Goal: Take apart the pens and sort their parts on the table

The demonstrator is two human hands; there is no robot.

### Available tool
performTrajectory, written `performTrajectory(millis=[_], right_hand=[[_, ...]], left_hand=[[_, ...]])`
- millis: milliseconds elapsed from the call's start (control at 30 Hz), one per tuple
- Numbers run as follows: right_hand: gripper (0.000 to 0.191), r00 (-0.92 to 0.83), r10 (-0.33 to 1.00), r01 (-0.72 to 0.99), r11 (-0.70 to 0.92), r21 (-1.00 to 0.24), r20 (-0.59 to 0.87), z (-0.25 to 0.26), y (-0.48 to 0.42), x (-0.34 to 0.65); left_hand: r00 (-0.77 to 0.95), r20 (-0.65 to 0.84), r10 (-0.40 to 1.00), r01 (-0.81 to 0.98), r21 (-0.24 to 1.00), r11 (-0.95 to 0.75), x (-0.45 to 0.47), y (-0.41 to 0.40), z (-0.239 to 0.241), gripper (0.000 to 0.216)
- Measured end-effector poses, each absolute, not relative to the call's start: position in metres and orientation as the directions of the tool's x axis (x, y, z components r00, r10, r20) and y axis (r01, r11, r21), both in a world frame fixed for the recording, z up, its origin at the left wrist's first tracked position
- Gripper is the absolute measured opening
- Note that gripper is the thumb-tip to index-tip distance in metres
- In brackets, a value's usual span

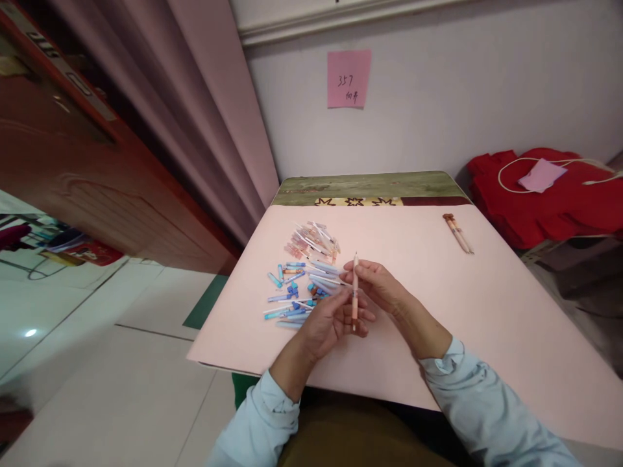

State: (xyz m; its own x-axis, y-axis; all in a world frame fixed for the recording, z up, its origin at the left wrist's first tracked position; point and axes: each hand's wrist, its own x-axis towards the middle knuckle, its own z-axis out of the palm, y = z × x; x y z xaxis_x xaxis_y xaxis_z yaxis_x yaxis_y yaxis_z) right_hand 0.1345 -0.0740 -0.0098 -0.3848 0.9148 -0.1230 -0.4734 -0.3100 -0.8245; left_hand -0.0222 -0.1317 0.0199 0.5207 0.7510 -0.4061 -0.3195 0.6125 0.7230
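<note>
A pale pink pen (355, 292) stands nearly upright in front of me, tip up, with a brownish-orange lower end. My right hand (382, 283) pinches its upper part between thumb and fingers. Around the lower part, my left hand (328, 324) has its fingers curled against the pen. Just left of the hands lies a pile of blue pen parts (292, 301), with barrels, small blue pieces and thin white refills mixed together. Behind it is a heap of pinkish pen parts and refills (314, 241). My fingers hide part of the blue pile.
Several pens with brown tops (457, 233) lie together at the table's far right. Pink paper covers the table (487, 324). Red cloth (511, 201) with a white cable sits beyond the right edge. A wooden door (121, 162) and curtain stand left.
</note>
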Motion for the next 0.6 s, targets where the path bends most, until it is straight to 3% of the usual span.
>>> performTrajectory(millis=[133, 600], right_hand=[[0.033, -0.337, 0.935, -0.49, -0.277, -0.826, -0.113, -0.0074, -0.0737, 0.1344], [0.039, -0.498, 0.865, -0.513, -0.353, -0.783, -0.063, -0.0061, -0.0772, 0.1359]], left_hand=[[0.496, -0.432, 0.753, -0.266, 0.75, 0.605, -0.026, -0.1343, 0.0199, 0.039], [0.474, -0.397, 0.786, -0.356, 0.73, 0.584, -0.0228, -0.1345, 0.0227, 0.036]])
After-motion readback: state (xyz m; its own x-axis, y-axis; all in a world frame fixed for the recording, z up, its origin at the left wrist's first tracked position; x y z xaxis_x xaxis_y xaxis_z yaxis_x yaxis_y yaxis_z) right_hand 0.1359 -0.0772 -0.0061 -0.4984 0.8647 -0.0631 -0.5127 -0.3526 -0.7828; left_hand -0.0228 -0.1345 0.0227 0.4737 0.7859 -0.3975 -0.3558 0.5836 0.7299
